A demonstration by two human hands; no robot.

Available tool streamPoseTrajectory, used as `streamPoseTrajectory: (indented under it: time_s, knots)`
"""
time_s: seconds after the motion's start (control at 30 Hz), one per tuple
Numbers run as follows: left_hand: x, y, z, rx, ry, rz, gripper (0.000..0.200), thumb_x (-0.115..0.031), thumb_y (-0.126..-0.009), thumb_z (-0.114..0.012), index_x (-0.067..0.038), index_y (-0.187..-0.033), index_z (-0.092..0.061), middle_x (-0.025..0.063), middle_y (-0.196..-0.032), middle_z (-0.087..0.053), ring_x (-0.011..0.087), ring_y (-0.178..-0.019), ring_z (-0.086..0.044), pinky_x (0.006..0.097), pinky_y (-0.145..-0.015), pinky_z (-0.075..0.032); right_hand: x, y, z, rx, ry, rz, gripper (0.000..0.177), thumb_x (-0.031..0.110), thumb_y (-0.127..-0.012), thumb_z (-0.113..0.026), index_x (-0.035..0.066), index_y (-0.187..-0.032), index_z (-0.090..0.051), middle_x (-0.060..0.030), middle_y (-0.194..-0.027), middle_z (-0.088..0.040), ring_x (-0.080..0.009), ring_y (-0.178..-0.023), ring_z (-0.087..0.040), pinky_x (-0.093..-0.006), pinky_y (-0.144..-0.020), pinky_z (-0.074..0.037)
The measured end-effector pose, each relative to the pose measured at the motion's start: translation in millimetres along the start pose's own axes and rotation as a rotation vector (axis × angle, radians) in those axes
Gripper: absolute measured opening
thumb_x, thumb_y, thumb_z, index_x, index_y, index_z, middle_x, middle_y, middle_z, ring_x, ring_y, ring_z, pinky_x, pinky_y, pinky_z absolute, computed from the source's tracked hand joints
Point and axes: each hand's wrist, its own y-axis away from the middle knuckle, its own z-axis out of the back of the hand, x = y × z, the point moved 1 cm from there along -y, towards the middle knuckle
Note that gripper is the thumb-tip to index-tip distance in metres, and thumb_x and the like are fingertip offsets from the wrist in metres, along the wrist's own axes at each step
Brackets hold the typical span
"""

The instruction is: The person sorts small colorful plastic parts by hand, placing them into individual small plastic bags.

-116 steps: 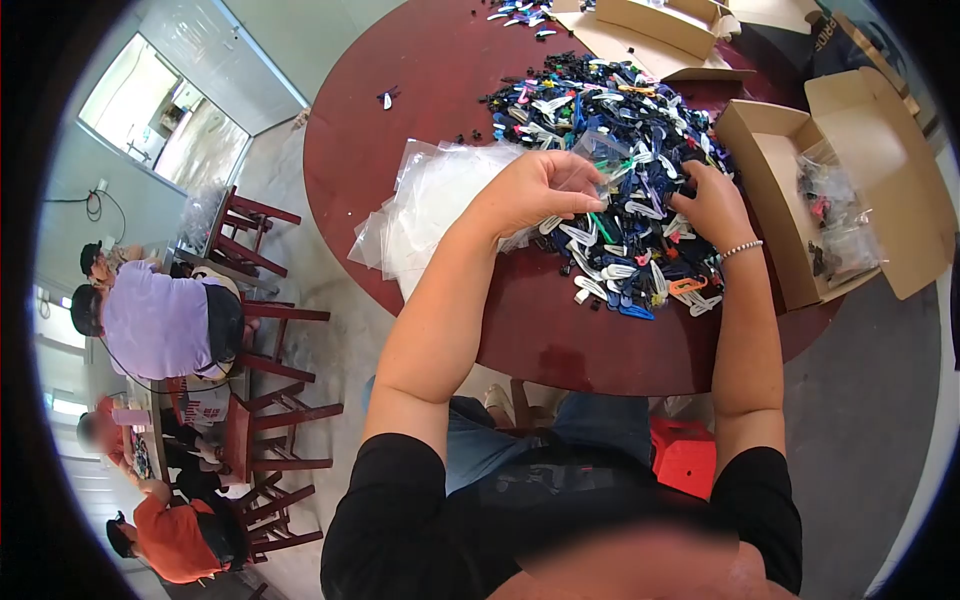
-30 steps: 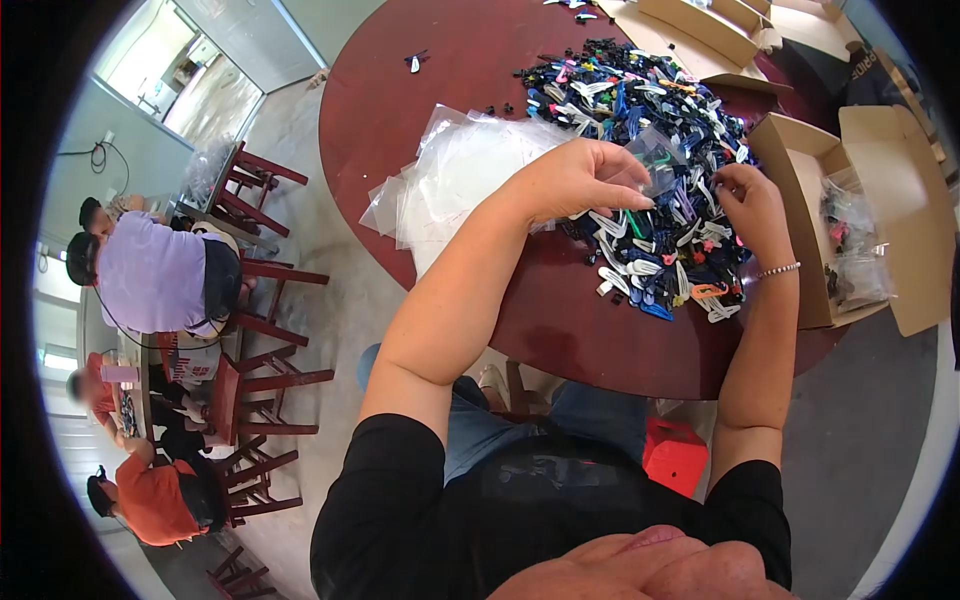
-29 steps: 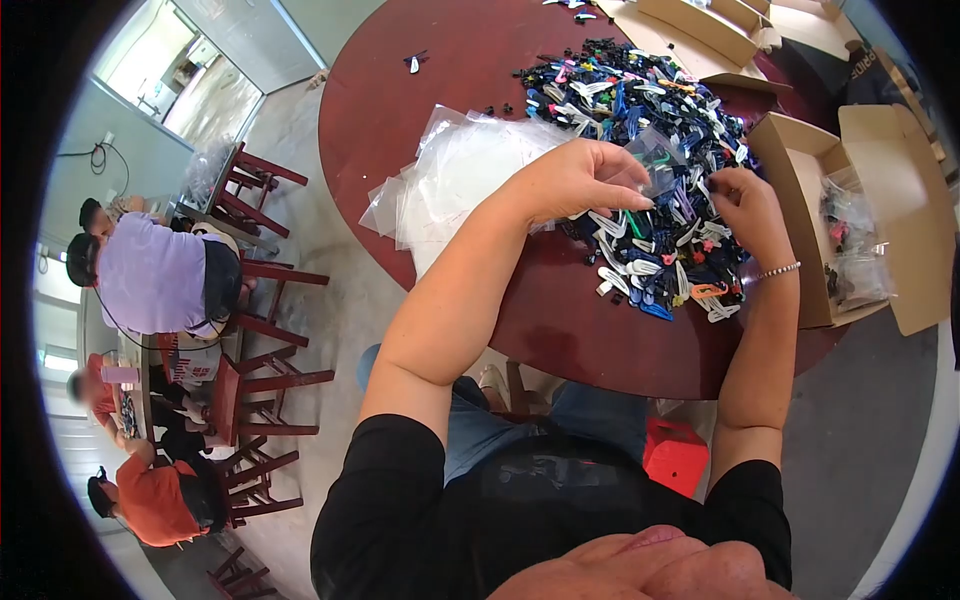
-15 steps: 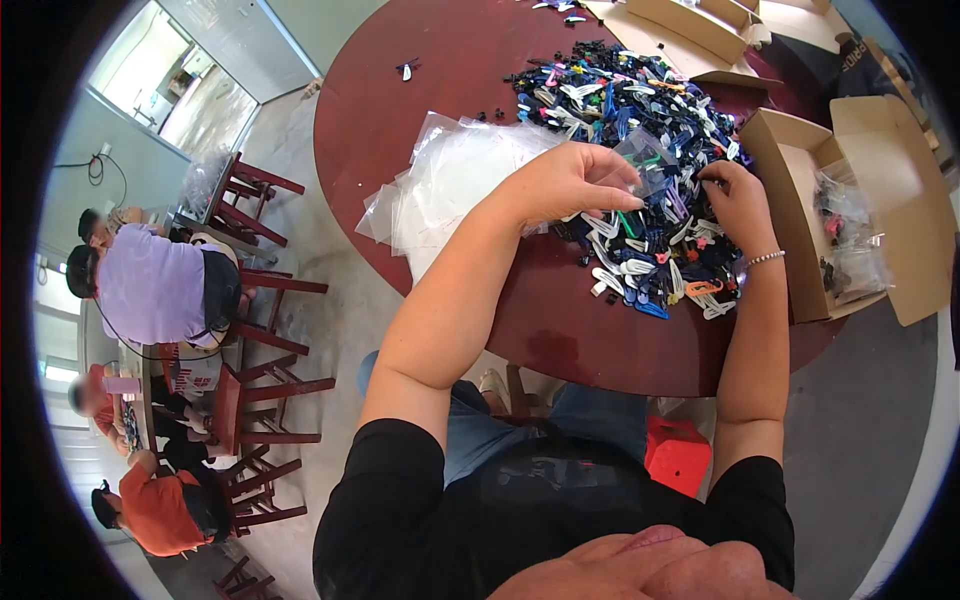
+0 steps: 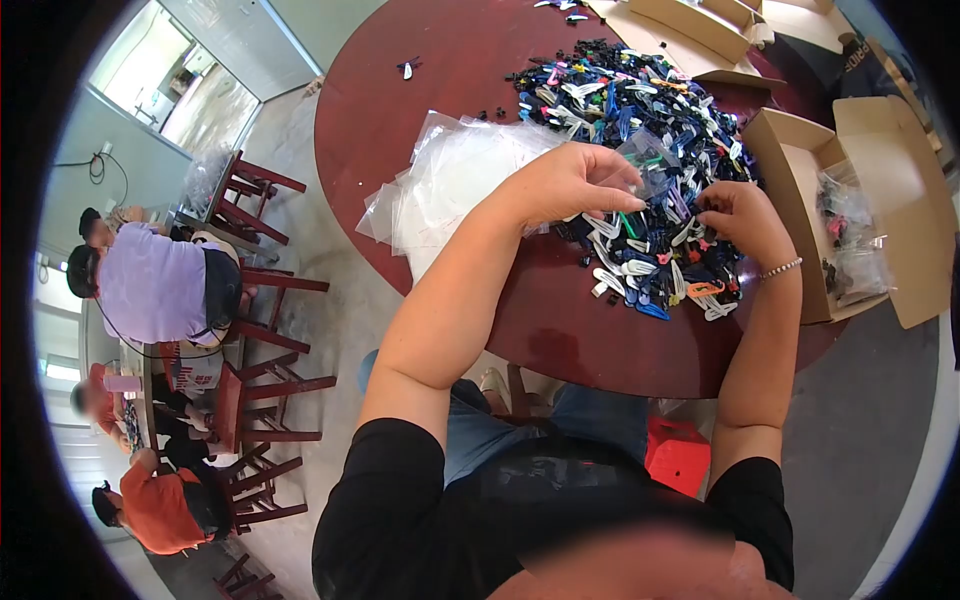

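A wide heap of small hair clips (image 5: 640, 105), mostly black, dark blue and white with a few bright ones, covers the table in front of me. My left hand (image 5: 583, 188) is closed at the fingertips on a clear plastic bag (image 5: 650, 165) above the heap. To the right, my right hand (image 5: 742, 218) is over the clips with thumb and fingers drawn together in a pinch; what lies between them is too small to make out. A stack of flat clear bags (image 5: 450, 185) lies beyond my left forearm.
The round dark red table (image 5: 370, 100) has its near edge close to my lap. An open cardboard box (image 5: 790, 200) with filled clear bags (image 5: 858, 270) stands on the right. More cardboard boxes (image 5: 690, 30) sit at the back. Several people sit by wooden stools (image 5: 240, 410) on the left.
My right hand has shifted slightly toward me, and its wrist has swung to the right. My left hand and the bag have barely moved.
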Motion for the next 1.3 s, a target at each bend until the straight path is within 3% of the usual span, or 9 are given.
streamPoseTrajectory:
  time_s: [0.2,0.43,0.53,0.8,0.97,1.03,1.1,1.2,1.3]
  knots:
    - [-3.0,1.5,0.1,0.011,0.031,0.001,0.036,-0.016,-0.080,-0.074,-0.003,-0.111,-0.062,0.0048,-0.104,-0.066,0.0106,-0.091,-0.064,0.0245,-0.070,-0.051,-0.5,-3.1,-5.0,-0.077,0.083,0.105,0.013,0.000,-0.077,-0.067,0.000,-0.090,-0.064,0.0014,-0.068,-0.058,-0.0047,-0.058,-0.050,-0.0209,-0.052,-0.041]
    - [0.1,0.1,-2.9,0.057,0.046,0.007,0.036,-0.017,-0.079,-0.075,-0.004,-0.110,-0.063,0.0045,-0.102,-0.066,0.0106,-0.090,-0.063,0.0242,-0.070,-0.051,33.9,5.7,-5.1,-0.389,-0.272,0.098,0.015,0.002,-0.084,-0.065,-0.001,-0.099,-0.063,0.0028,-0.076,-0.059,-0.0024,-0.060,-0.048,-0.0168,-0.053,-0.039]
    - [0.1,-1.0,-8.3,0.072,0.034,-0.002,0.035,-0.018,-0.078,-0.076,-0.005,-0.108,-0.064,0.0035,-0.097,-0.065,0.0100,-0.086,-0.062,0.0238,-0.069,-0.050,52.8,16.7,-17.4,-0.579,-0.617,0.397,0.012,0.001,-0.087,-0.063,-0.001,-0.099,-0.063,-0.0016,-0.083,-0.064,-0.0047,-0.065,-0.054,-0.0162,-0.059,-0.043]
    - [1.8,-3.4,-17.4,0.129,0.034,0.009,0.038,-0.023,-0.073,-0.080,-0.003,-0.102,-0.065,0.0003,-0.087,-0.064,0.0070,-0.078,-0.058,0.0221,-0.063,-0.049,62.4,16.1,-43.0,-0.355,-0.469,0.400,0.021,-0.002,-0.086,-0.063,-0.003,-0.107,-0.064,-0.0024,-0.088,-0.065,-0.0047,-0.071,-0.055,-0.0176,-0.064,-0.045]
    - [-2.1,-1.6,-12.6,0.132,0.118,0.007,0.031,-0.017,-0.079,-0.075,-0.005,-0.105,-0.065,0.0026,-0.089,-0.066,0.0111,-0.084,-0.063,0.0220,-0.066,-0.051,55.7,12.9,-25.7,-0.560,-0.546,0.436,0.019,0.005,-0.089,-0.062,-0.001,-0.107,-0.064,-0.0002,-0.092,-0.065,-0.0040,-0.073,-0.055,-0.0173,-0.065,-0.045]
    - [-6.4,1.7,-7.7,0.062,0.284,-0.020,0.028,-0.016,-0.082,-0.072,-0.005,-0.106,-0.064,0.0059,-0.094,-0.068,0.0139,-0.091,-0.065,0.0245,-0.068,-0.053,40.0,11.2,-15.1,-0.529,-0.397,0.249,0.017,0.004,-0.088,-0.063,0.000,-0.105,-0.065,-0.0001,-0.090,-0.065,-0.0038,-0.073,-0.055,-0.0177,-0.065,-0.045]
    - [-11.5,4.4,-2.9,0.014,0.292,-0.033,0.028,-0.017,-0.084,-0.068,-0.005,-0.109,-0.062,0.0081,-0.100,-0.068,0.0160,-0.095,-0.065,0.0276,-0.072,-0.053,30.8,10.9,-7.8,-0.469,-0.254,0.219,0.014,0.003,-0.085,-0.065,0.000,-0.098,-0.067,-0.0001,-0.086,-0.065,-0.0038,-0.071,-0.055,-0.0178,-0.063,-0.045]
    - [-14.3,5.5,5.3,-0.127,0.379,-0.075,0.032,-0.025,-0.087,-0.065,-0.006,-0.112,-0.060,0.0079,-0.100,-0.068,0.0173,-0.099,-0.064,0.0318,-0.079,-0.050,30.8,9.6,-12.5,-0.052,0.081,0.275,0.016,-0.001,-0.076,-0.069,-0.003,-0.091,-0.065,-0.0055,-0.079,-0.064,-0.0095,-0.066,-0.059,-0.0232,-0.062,-0.047]
    - [-13.5,5.9,7.7,-0.146,0.389,-0.088,0.031,-0.024,-0.087,-0.065,-0.006,-0.112,-0.060,0.0078,-0.101,-0.068,0.0171,-0.101,-0.063,0.0323,-0.080,-0.050,47.5,14.9,-28.7,-0.014,0.192,0.247,0.021,-0.001,-0.072,-0.070,-0.003,-0.092,-0.065,-0.0091,-0.081,-0.064,-0.0167,-0.067,-0.062,-0.0292,-0.062,-0.049]
